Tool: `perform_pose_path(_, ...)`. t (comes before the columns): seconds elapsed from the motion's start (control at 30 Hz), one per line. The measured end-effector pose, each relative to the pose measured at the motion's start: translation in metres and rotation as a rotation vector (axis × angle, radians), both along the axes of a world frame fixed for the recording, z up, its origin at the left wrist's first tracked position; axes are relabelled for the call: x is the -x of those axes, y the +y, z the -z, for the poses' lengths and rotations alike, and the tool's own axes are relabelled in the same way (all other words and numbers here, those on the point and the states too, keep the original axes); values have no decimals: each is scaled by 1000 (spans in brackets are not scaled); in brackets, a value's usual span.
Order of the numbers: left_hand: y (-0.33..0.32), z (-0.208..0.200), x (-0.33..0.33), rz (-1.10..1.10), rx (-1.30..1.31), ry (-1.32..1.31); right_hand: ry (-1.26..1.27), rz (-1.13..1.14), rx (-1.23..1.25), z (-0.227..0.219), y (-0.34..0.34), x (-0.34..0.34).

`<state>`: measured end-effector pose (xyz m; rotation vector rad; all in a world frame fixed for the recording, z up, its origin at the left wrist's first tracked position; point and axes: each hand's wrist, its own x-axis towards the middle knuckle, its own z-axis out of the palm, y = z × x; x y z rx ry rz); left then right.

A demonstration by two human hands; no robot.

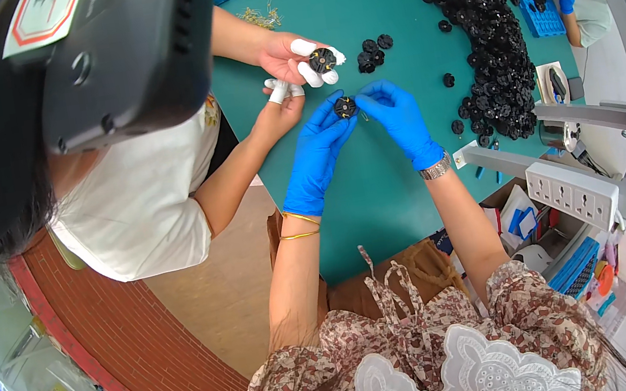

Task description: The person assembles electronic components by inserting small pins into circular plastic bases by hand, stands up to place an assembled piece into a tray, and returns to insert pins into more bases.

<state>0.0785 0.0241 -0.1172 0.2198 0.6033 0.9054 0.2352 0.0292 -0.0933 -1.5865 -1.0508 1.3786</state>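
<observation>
My left hand (314,151), in a blue glove, holds a round black plastic disc (345,107) with brassy strips on its face between thumb and fingers. My right hand (402,124), also gloved in blue, is pinched just right of the disc. A thin metallic piece (365,115) shows at its fingertips; its exact shape is too small to make out. Beyond my hands lies a small cluster of black discs (371,56) on the green table (360,188).
At my left, a co-worker's hand (284,56) with white finger covers holds a similar disc (322,60). Thin brassy pieces (262,15) lie beyond. A long heap of black discs (499,62) runs along the right, near a blue tray (543,19). A metal bar carries a power strip (572,195).
</observation>
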Motion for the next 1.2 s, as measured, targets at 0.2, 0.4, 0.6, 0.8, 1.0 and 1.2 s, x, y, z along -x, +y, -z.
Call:
perform_pose_path(0.2, -11, 30, 0, 182, -249, 694, -394, -57, -414, -34, 23, 12)
perform_pose_path(0.4, -29, 58, -6, 150, -913, 1399, -782, -200, -676, -55, 44, 43)
perform_pose_path(0.6, -33, 39, -1, -4, -903, 1464, -816, -261, -657, -45, 49, 48)
perform_pose_path(0.8, -15, -33, 14, -68, -82, 570, -564, -236, -615, -63, 32, 33)
perform_pose_path(1.0, -1, -91, 28, -78, 59, -66, -500, -497, -609, -93, 13, 26)
perform_pose_path(1.2, -6, -108, 24, -82, 21, 80, -493, -507, -535, -103, 7, 16)
